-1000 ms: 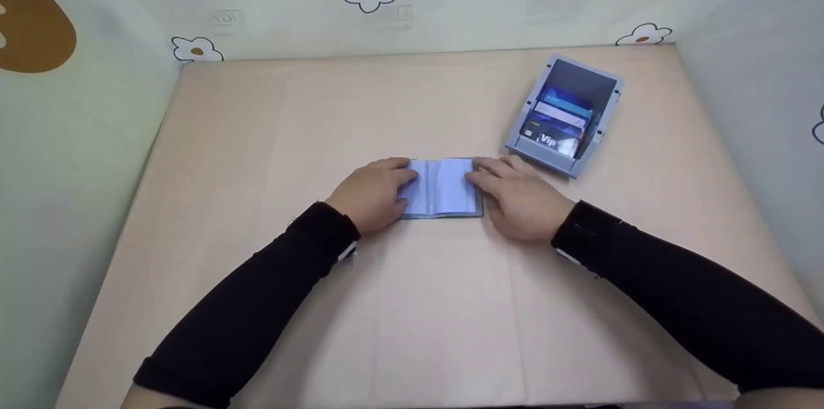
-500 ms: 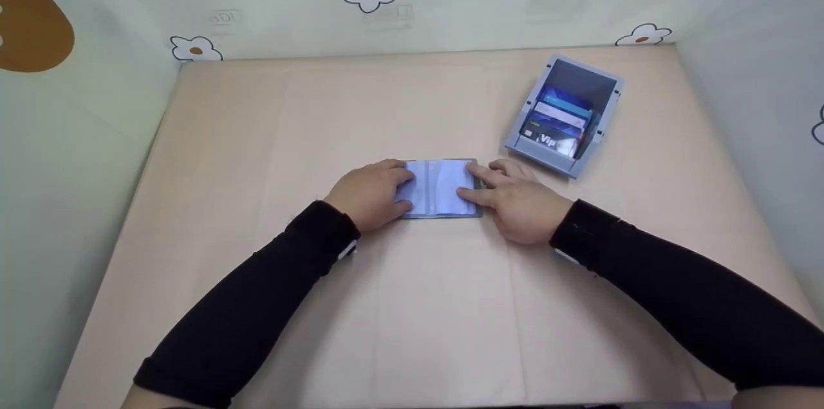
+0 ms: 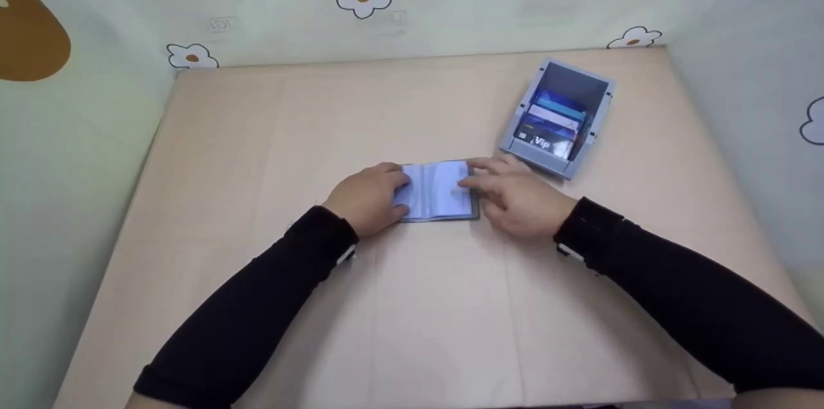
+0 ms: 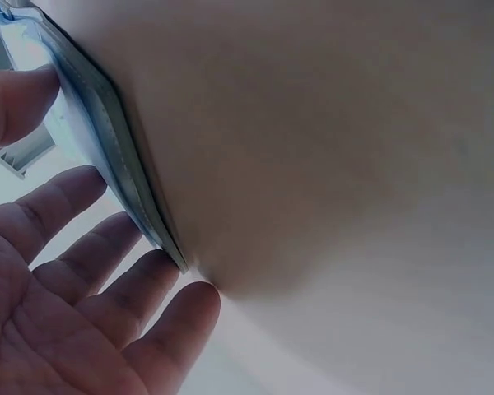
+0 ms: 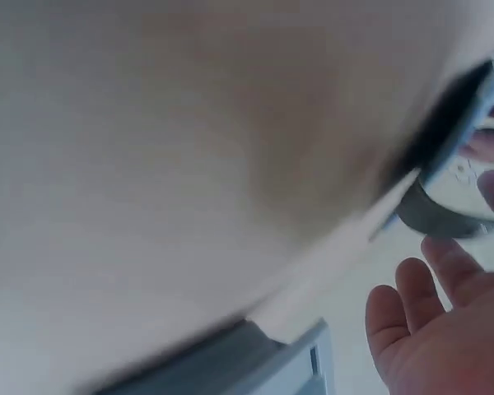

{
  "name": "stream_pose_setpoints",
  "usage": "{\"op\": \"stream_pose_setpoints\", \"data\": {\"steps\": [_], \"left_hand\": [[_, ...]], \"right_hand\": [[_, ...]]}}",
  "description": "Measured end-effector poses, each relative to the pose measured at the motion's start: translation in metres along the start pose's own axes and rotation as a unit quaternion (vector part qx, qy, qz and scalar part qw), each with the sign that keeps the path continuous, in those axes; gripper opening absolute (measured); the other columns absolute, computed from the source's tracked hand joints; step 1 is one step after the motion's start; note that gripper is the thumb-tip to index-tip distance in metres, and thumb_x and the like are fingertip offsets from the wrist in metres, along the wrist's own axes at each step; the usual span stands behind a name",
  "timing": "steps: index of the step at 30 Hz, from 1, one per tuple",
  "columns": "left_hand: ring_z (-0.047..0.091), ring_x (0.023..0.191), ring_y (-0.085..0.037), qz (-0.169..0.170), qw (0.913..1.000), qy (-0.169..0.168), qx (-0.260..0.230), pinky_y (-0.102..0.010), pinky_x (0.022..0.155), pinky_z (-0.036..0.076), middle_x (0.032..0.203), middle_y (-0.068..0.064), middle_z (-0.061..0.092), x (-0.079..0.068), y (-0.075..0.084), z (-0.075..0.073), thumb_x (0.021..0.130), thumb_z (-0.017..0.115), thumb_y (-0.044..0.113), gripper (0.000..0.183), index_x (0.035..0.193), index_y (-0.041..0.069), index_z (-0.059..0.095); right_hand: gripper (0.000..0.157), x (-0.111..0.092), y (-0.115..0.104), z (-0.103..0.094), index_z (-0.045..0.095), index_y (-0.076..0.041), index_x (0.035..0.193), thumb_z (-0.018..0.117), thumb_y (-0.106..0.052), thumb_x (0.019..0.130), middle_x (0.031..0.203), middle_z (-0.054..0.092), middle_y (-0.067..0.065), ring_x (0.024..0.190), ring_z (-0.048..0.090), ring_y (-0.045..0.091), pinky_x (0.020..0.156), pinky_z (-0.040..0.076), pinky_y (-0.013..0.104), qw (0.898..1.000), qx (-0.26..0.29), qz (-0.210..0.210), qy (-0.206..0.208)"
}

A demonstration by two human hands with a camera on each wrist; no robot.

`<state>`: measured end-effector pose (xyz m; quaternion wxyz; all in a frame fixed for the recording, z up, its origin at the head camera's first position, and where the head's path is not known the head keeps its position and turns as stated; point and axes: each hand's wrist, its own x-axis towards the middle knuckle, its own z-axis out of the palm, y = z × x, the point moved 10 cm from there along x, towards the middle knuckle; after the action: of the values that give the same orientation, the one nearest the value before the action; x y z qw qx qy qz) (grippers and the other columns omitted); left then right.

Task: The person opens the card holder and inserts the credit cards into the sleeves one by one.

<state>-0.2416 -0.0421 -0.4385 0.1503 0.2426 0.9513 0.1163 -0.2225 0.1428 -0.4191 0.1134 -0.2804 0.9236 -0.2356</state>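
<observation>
A small card holder (image 3: 445, 190) with clear plastic sleeves lies spread open on the table. My left hand (image 3: 365, 199) rests on its left side. In the left wrist view the thumb (image 4: 20, 103) lies over the sleeves and the fingertips touch the holder's edge (image 4: 119, 156). At the right side is my right hand (image 3: 524, 199), its index fingertip on the right-hand sleeve. The right wrist view has a curved flap (image 5: 440, 216) standing up from the holder beside the loosely bent fingers (image 5: 416, 292); whether they pinch it is unclear.
A grey bin (image 3: 534, 159) stands behind the right hand, close to its fingers. Several cards (image 3: 547, 125) lie inside, the front one marked "Vip". Light cloth covers the table (image 3: 444, 312), and a flower-patterned wall (image 3: 444, 9) rises behind it.
The right fingers shift on the right-hand sleeve; two were spread over it half a second ago, and now they sit at its upper right edge. The left hand stays put. The head view tilts slightly.
</observation>
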Motion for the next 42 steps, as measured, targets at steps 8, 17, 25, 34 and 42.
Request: {"op": "stream_pose_setpoints", "data": {"steps": [8, 17, 25, 34, 42], "left_hand": [[0.054, 0.144, -0.03, -0.004, 1.0, 0.004, -0.006, -0.046, 0.119, 0.045, 0.156, -0.012, 0.055, 0.001, -0.001, 0.0, 0.098, 0.072, 0.032, 0.054, 0.145, 0.009, 0.062], [0.055, 0.143, -0.031, -0.01, 0.9999, 0.004, -0.007, -0.045, 0.119, 0.045, 0.156, -0.012, 0.054, 0.002, -0.004, 0.001, 0.099, 0.072, 0.031, 0.054, 0.146, 0.007, 0.061], [0.055, 0.143, -0.03, -0.014, 0.9998, 0.007, -0.013, -0.046, 0.119, 0.045, 0.156, -0.012, 0.054, 0.001, -0.006, 0.0, 0.098, 0.072, 0.029, 0.053, 0.145, 0.007, 0.061], [0.054, 0.144, -0.031, -0.017, 0.9998, 0.007, -0.013, -0.045, 0.12, 0.044, 0.157, -0.013, 0.054, 0.002, -0.005, 0.0, 0.099, 0.071, 0.031, 0.053, 0.146, 0.008, 0.061], [0.054, 0.144, -0.03, -0.019, 0.9998, 0.003, -0.009, -0.045, 0.121, 0.044, 0.156, -0.013, 0.054, 0.004, -0.004, 0.002, 0.099, 0.071, 0.031, 0.053, 0.146, 0.008, 0.061]], "right_hand": [[0.024, 0.003, 0.038, -0.081, 0.073, -0.001, 0.12, 0.062, -0.012, 0.101, 0.128, 0.071, 0.02, 0.13, 0.059, 0.04, 0.118, 0.04, 0.055, 0.985, -0.004, 0.114, 0.127], [0.046, 0.013, 0.089, -0.106, 0.065, 0.005, 0.135, 0.063, -0.028, 0.102, 0.134, 0.066, 0.03, 0.122, 0.063, 0.044, 0.109, 0.047, 0.061, 0.968, -0.093, 0.232, 0.018], [0.038, 0.032, 0.091, -0.105, 0.071, 0.006, 0.114, 0.068, -0.027, 0.095, 0.109, 0.073, 0.024, 0.096, 0.067, 0.04, 0.092, 0.055, 0.062, 0.956, -0.182, 0.226, -0.03], [0.032, 0.045, 0.09, -0.099, 0.073, 0.005, 0.103, 0.072, -0.027, 0.095, 0.098, 0.074, 0.021, 0.091, 0.066, 0.037, 0.095, 0.053, 0.062, 0.943, -0.225, 0.234, -0.071], [0.028, 0.05, 0.098, -0.092, 0.073, 0.004, 0.095, 0.072, -0.024, 0.091, 0.095, 0.075, 0.021, 0.091, 0.066, 0.037, 0.098, 0.052, 0.061, 0.93, -0.261, 0.233, -0.113]]}}
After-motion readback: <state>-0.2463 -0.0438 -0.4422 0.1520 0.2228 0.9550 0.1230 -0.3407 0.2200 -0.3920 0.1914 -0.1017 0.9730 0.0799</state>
